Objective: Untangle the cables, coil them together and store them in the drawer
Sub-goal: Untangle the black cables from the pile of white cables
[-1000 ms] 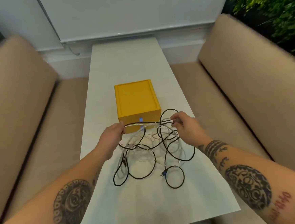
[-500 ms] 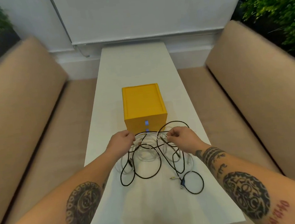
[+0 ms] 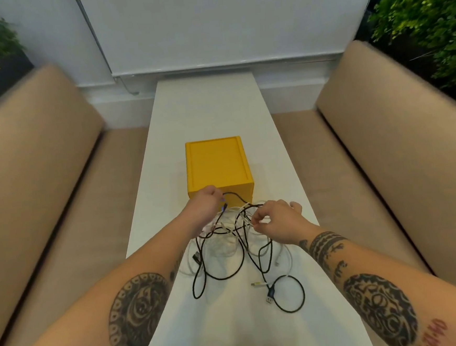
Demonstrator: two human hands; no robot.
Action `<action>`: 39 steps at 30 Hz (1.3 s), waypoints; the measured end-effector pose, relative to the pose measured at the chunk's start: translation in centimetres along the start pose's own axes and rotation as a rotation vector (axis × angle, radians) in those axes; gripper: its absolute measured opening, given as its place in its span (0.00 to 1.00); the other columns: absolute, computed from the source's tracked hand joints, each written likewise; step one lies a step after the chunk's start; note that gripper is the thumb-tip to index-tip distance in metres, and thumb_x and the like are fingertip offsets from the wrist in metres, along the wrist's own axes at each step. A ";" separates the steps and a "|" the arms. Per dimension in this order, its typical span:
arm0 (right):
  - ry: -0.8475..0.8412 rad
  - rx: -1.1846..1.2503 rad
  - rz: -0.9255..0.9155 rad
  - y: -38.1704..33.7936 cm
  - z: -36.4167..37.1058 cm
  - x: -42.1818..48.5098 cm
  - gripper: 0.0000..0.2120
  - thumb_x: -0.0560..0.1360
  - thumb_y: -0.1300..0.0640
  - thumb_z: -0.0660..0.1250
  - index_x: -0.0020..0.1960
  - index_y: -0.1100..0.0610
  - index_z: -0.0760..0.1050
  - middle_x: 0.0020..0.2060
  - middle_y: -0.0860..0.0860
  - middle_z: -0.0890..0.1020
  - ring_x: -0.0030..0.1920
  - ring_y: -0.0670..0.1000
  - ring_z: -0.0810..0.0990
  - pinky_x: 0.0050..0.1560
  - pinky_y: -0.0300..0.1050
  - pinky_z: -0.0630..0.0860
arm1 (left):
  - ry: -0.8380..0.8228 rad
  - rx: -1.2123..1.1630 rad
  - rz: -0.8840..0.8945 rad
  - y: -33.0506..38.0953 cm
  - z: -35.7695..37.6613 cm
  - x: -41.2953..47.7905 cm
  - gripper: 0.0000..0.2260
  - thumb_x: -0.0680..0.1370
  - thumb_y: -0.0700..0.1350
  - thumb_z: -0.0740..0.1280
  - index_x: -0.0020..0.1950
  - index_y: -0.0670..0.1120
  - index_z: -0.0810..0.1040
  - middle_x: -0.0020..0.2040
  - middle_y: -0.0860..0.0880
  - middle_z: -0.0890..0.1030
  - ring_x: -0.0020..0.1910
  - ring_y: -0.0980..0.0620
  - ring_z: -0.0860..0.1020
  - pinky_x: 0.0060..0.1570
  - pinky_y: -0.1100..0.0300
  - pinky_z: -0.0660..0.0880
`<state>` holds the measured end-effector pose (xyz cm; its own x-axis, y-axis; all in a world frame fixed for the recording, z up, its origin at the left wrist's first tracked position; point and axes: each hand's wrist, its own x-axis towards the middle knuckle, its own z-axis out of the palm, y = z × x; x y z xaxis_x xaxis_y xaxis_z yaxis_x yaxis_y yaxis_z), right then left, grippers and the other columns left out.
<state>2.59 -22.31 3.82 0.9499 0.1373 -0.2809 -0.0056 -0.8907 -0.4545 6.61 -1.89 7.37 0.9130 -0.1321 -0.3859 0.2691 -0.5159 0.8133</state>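
A tangle of black cable (image 3: pixel 289 293) and white cable (image 3: pixel 288 266) lies on the narrow white table (image 3: pixel 208 109), just in front of a yellow drawer box (image 3: pixel 216 165) whose drawer is closed. My left hand (image 3: pixel 205 206) pinches a strand of the black cable near its plug, close to the box front. To its right, my right hand (image 3: pixel 275 221) pinches strands at the top of the tangle, lifted slightly off the table. A black loop with a plug rests nearer to me.
Beige cushioned benches (image 3: pixel 35 166) run along both sides of the table. A white wall panel stands behind the table's far end. Green plants (image 3: pixel 427 20) fill the upper corners.
My left hand has moved up toward the box front, pulling a black strand with it. My right hand has kept its grip on the tangle and shifted slightly right.
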 end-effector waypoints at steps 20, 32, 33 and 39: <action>0.258 0.895 -0.327 -11.1 -12.5 3.1 0.08 0.81 0.55 0.65 0.48 0.55 0.81 0.37 0.50 0.84 0.37 0.49 0.82 0.36 0.44 0.79 | -0.137 -0.563 0.369 3.5 -4.5 -1.1 0.43 0.66 0.77 0.65 0.67 0.46 0.75 0.54 0.46 0.81 0.36 0.49 0.79 0.30 0.55 0.77; 0.249 1.074 -0.382 -13.0 -13.5 2.7 0.04 0.79 0.62 0.69 0.51 0.59 0.83 0.41 0.53 0.86 0.41 0.54 0.86 0.41 0.42 0.83 | -0.103 -0.220 0.301 3.9 -0.5 -1.6 0.09 0.80 0.46 0.70 0.59 0.47 0.80 0.47 0.51 0.84 0.42 0.54 0.80 0.43 0.54 0.75; 0.235 1.086 -0.387 -12.8 -13.3 2.6 0.04 0.78 0.62 0.70 0.52 0.59 0.83 0.42 0.53 0.86 0.42 0.54 0.86 0.42 0.43 0.83 | -0.115 -0.234 0.298 4.0 -0.4 -1.5 0.06 0.80 0.45 0.70 0.55 0.46 0.80 0.48 0.50 0.85 0.42 0.53 0.81 0.43 0.55 0.75; 0.277 0.798 -0.287 -9.6 -12.0 2.9 0.17 0.75 0.56 0.74 0.63 0.52 0.77 0.54 0.48 0.84 0.51 0.46 0.84 0.44 0.41 0.78 | 0.041 -0.618 0.254 5.4 -0.7 -1.0 0.04 0.83 0.44 0.65 0.50 0.46 0.74 0.43 0.48 0.85 0.38 0.47 0.84 0.38 0.57 0.73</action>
<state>9.11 -18.52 17.49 0.9891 0.1072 0.1014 0.1261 -0.2567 -0.9582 7.35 -3.95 12.42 0.9789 -0.1468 -0.1423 0.1589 0.1081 0.9814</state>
